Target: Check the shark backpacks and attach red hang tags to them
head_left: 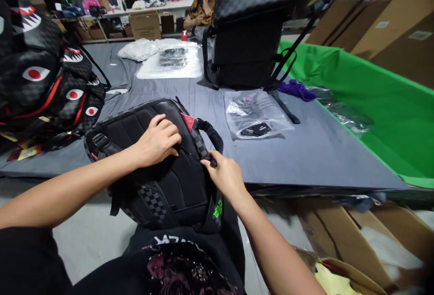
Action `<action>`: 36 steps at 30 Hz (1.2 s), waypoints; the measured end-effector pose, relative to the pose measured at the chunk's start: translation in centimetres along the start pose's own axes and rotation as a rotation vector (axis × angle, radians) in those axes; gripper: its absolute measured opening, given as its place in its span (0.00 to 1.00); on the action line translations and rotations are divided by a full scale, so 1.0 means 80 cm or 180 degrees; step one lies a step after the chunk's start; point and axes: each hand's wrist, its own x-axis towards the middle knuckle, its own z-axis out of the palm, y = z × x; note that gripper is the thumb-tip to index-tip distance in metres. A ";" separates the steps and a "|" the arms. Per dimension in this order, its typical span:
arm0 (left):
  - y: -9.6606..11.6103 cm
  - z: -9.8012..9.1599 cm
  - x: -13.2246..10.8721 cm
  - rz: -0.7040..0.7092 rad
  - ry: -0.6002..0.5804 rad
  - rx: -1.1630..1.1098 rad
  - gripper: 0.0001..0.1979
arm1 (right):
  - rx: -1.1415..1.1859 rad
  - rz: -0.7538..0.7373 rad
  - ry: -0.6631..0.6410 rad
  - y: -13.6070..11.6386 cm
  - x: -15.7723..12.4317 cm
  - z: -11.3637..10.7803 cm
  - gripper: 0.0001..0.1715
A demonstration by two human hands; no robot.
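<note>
A black backpack (176,182) with grey checkered strips lies back side up, partly on the table's front edge and partly over my lap. Its top edge shows a red lining near the carry handle. My left hand (159,140) rests on the padded back panel with curled fingers; a thin black cord or strap end shows beside them, and what they hold is hidden. At the top right edge, next to the handle, my right hand (222,170) pinches the checkered rim of the backpack between thumb and fingers.
Shark-face backpacks (50,73) pile up at the left. Another black backpack (249,50) stands beyond a clear plastic bag (256,116) on the grey table (305,154). Green cloth (379,105) borders the right side. Cardboard boxes (339,236) lie below. A person (200,10) sits behind.
</note>
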 end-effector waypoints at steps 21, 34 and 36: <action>-0.001 0.049 -0.028 0.0295 0.1004 -0.0023 0.09 | -0.1118 -0.2630 -0.0649 -0.043 0.084 -0.035 0.13; -0.038 0.037 -0.020 -0.0427 0.0922 -0.0270 0.19 | -0.1889 -0.3380 -0.0160 -0.029 0.098 -0.021 0.17; -0.056 0.026 -0.023 -0.1423 0.1067 -0.0246 0.26 | -0.1661 -0.3308 -0.0022 -0.031 0.109 -0.019 0.19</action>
